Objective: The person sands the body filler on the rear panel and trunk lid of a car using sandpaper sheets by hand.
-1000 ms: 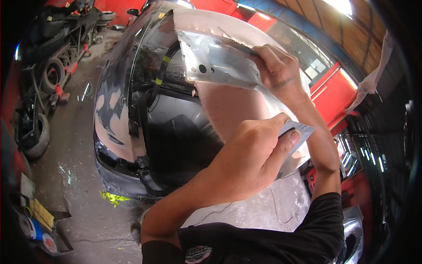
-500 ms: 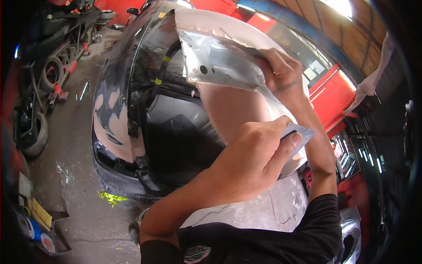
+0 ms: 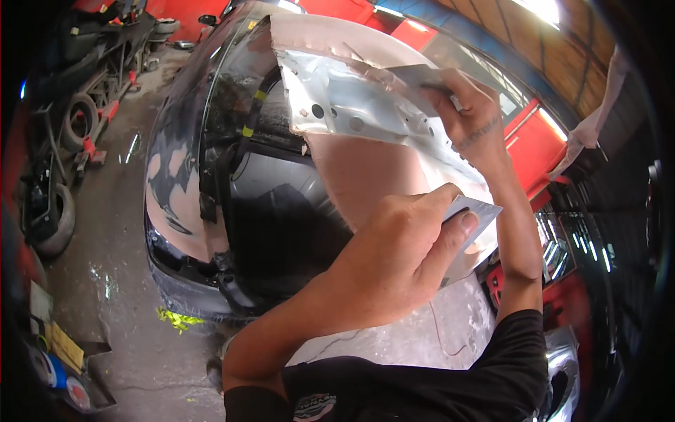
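Note:
A raised car body panel (image 3: pixel 358 172), coated with pinkish filler around a bare metal inner section (image 3: pixel 337 98), fills the middle of the view. My right hand (image 3: pixel 471 112) grips a thin, dark flat spreader (image 3: pixel 415 73), its blade at the panel's filler-covered upper edge. Whether the blade touches the filler I cannot tell. Closer to me, my left hand (image 3: pixel 394 257) is closed round a grey flat spreader (image 3: pixel 478 216), thumb pressed on its face. This second spreader is held in front of the panel, its far corner pointing right.
The dark car (image 3: pixel 281 211) stands beneath the panel, with patches of filler on its rear side (image 3: pixel 169 176). Tyres (image 3: pixel 60 218) and red jacks (image 3: pixel 90 151) line the left wall. A tray with cans (image 3: pixel 74 390) is at lower left.
My right hand has shifted slightly right, and more of its spreader's blade shows. The panel appears a little further left and lower. My left hand stays nearly in place.

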Demonstrator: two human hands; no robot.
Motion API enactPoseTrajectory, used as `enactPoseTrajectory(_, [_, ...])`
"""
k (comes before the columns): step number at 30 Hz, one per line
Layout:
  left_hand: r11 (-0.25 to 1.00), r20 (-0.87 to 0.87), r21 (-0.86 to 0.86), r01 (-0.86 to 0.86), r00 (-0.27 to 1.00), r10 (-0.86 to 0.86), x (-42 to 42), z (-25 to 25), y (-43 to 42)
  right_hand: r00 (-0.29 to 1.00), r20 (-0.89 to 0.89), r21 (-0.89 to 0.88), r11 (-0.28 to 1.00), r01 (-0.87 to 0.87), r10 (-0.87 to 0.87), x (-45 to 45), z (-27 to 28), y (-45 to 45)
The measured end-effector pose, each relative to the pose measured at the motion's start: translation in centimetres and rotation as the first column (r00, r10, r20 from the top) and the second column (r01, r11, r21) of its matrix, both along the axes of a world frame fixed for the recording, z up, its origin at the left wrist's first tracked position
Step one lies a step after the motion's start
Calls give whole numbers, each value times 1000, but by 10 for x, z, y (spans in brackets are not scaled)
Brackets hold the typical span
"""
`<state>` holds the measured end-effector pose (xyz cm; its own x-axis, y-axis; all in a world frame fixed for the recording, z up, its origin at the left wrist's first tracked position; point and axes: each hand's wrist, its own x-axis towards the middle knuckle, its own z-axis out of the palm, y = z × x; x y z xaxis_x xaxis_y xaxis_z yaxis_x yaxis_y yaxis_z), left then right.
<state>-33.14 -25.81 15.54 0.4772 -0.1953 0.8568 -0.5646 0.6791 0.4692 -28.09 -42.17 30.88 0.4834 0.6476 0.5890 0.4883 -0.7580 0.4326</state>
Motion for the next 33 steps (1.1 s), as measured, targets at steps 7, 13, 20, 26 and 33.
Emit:
enactPoseTrajectory(7, [999,-20,23,31,999,-31,-2,-1,1,996,69,-160,986,-47,58,33,-13,-9])
enactPoseTrajectory(13, [997,-2,-69,-22,1000,22,0,-1,-4,975,198,-148,986,-74,103,20,3,7])
enactPoseTrajectory(20, [999,13,20,-35,999,34,0,-2,-1,962,259,-389,921,23,86,7,16,-7])
enactPoseTrajectory(26, [1000,5,-10,6,1000,-6,-1,1,0,942,303,-740,658,138,143,4,4,-25])
enactPoseTrajectory(33, [999,21,25,-21,1000,20,1,1,-1,900,329,-855,495,156,285,20,-1,-29])
